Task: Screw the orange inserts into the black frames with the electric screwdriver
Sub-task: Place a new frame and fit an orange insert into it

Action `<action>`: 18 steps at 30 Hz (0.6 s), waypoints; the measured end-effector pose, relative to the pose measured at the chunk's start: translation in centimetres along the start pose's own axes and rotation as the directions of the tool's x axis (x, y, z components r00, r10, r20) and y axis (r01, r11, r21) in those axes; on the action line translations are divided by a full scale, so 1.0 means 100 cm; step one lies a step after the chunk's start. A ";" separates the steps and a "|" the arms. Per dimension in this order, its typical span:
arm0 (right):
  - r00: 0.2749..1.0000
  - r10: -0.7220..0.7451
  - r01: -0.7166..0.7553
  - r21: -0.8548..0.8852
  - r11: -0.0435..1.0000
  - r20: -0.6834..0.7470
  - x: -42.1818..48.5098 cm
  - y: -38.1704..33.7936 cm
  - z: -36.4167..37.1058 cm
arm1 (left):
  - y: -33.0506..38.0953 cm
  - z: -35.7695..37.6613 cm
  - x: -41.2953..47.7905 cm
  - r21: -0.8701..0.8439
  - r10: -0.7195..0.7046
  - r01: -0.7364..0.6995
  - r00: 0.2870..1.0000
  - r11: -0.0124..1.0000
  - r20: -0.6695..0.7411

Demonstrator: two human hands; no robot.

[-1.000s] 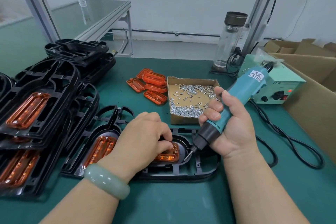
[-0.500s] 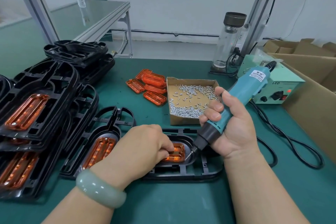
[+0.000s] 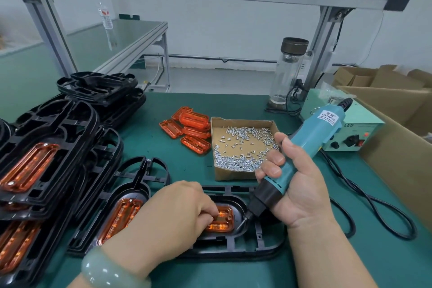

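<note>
Right hand (image 3: 301, 192) grips the teal electric screwdriver (image 3: 311, 138) around its lower body, fingers wrapped tight just above the black nose. The tool is tilted, with its top leaning up and to the right. The bit tip sits at the right end of the orange insert (image 3: 222, 222), inside the recess of the black frame (image 3: 257, 248). Can't tell if a screw is on the bit. Left hand (image 3: 177, 213) has curled fingers, and the fingertips (image 3: 211, 214) hold the insert down in the recess. A pale green bangle (image 3: 105, 269) is on that wrist. The frame lies flat on the green bench (image 3: 350, 264), right in front of the person. Just to its left is a second frame (image 3: 140, 170), angled, with its own insert (image 3: 124, 213) seated in it. Further left is a stack of frames with inserts fitted (image 3: 46, 135), and behind that a pile of empty frames (image 3: 100, 86). Loose inserts (image 3: 191, 128) lie mid-bench, touching the left side of an open cardboard box (image 3: 233, 174) that holds small silver screws (image 3: 240, 161). The screwdriver's black cable (image 3: 374, 206) loops over the bench on the right, near the pale green power supply (image 3: 350, 133). A glass bottle (image 3: 287, 72) with a dark cap stands behind the box. Brown cartons (image 3: 397, 147) sit along the right edge.
</note>
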State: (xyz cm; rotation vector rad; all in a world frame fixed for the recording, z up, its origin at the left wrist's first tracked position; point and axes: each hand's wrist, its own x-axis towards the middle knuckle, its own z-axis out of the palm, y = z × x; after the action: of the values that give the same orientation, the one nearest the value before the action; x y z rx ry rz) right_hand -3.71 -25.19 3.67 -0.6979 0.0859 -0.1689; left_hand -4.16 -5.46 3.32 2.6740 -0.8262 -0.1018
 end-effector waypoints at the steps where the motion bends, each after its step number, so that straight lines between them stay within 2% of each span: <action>1: 1.000 -0.002 0.002 0.001 1.000 -0.002 0.000 0.000 0.000 | 0.000 -0.002 0.002 -0.002 -0.006 0.006 1.000 1.000 -0.013; 5: 1.000 -0.014 0.014 -0.002 1.000 -0.021 0.002 0.000 -0.001 | 0.005 -0.017 0.035 -0.117 -0.032 0.011 0.984 0.993 -0.177; 7: 1.000 -0.012 0.012 -0.006 1.000 -0.025 0.002 -0.001 0.000 | 0.008 -0.023 0.063 -0.111 -0.045 0.023 0.979 0.994 -0.198; 9: 1.000 -0.013 0.013 -0.004 1.000 -0.019 0.002 0.000 0.001 | 0.010 -0.025 0.090 -0.025 -0.039 0.035 0.986 0.999 -0.164; 13: 1.000 -0.015 0.015 0.013 1.000 -0.010 0.001 0.000 0.002 | 0.010 -0.020 0.122 0.172 -0.076 0.074 0.997 0.982 0.001; 18: 1.000 -0.008 0.008 0.031 0.999 -0.011 0.002 0.000 0.001 | 0.017 -0.015 0.131 0.381 -0.081 0.060 0.996 0.922 0.040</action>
State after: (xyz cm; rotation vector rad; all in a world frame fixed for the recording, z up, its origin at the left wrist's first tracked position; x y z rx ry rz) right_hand -3.50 -25.15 3.76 -0.6662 0.0908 -0.1814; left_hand 6.03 -13.67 5.75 3.0796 -0.8389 -0.0352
